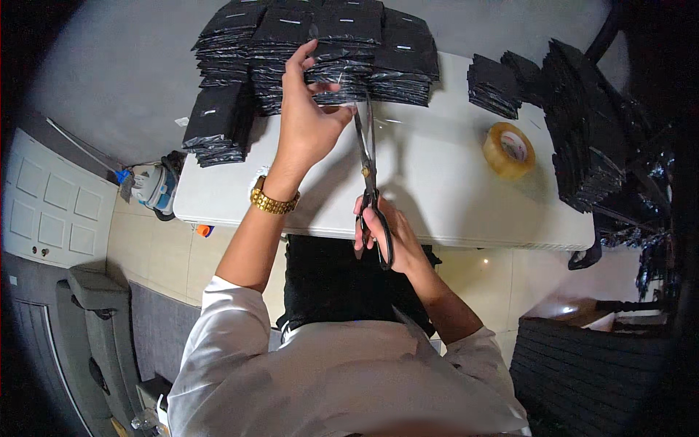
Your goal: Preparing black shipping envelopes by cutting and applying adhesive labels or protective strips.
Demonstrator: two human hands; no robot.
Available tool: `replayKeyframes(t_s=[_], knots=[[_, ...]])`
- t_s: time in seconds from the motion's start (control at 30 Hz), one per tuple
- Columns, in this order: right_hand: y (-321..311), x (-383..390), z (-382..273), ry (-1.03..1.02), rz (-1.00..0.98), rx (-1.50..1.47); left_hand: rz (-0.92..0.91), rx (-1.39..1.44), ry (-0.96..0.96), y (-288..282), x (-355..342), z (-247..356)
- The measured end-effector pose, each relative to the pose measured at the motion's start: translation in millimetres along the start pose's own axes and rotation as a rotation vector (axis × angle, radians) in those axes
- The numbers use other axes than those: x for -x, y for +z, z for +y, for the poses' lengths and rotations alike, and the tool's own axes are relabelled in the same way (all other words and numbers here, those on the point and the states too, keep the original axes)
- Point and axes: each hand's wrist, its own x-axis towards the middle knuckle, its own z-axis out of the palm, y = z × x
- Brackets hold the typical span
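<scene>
My left hand (312, 124), with a gold watch (275, 202) on its wrist, is raised before the stacked black plastic packets (328, 30). Its thumb and forefinger are bent toward the scissor tips, some other fingers lifted; what they pinch is too small and clear to name, perhaps a thin transparent strip. My right hand (393, 237) grips black-handled scissors (368, 171) by the loops. The slightly parted blades point up beside my left thumb, over the white table (444, 189).
A roll of clear yellowish tape (495, 153) lies right of the scissors. More black packets (491, 86) and tall black piles (586, 146) fill the table's right end. A grey sofa (98, 320), a white door (51, 197) and a small appliance (154, 186) are at the left.
</scene>
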Motion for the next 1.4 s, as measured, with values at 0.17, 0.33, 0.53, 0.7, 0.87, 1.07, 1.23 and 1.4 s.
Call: replayKeyframes(t_s=[0.17,0.33,0.53,0.7,0.87,1.07,1.23,1.4], knots=[[2.6,-2.9,1.6,0.004,0.008,0.004,0.004,0.032,0.024,-0.8,-3.9,-5.2],[3.9,-3.5,4.9,-0.034,-0.013,0.025,0.003,0.005,0.015,-0.1,-5.7,3.7],[3.7,-9.6,2.2,-0.05,0.033,0.036,0.003,0.007,0.005,-0.4,-5.0,2.5],[6.0,-12.1,-4.8,0.001,0.046,0.002,0.004,-0.032,0.01,-0.8,-3.5,2.7],[7.3,-15.2,-0.5,-0.01,0.076,-0.016,0.004,-0.022,0.011,-0.2,-3.8,1.0],[8.3,-17.3,-5.8,0.016,0.092,-0.018,0.003,-0.052,0.002,-0.2,-2.9,-0.3],[14.5,-20.0,-4.2,0.091,0.139,-0.012,0.028,-0.093,0.029,-2.5,-2.3,-2.2],[4.4,-33.4,-6.2,0.134,0.16,0.061,0.055,-0.048,0.029,-5.7,-2.0,7.3]])
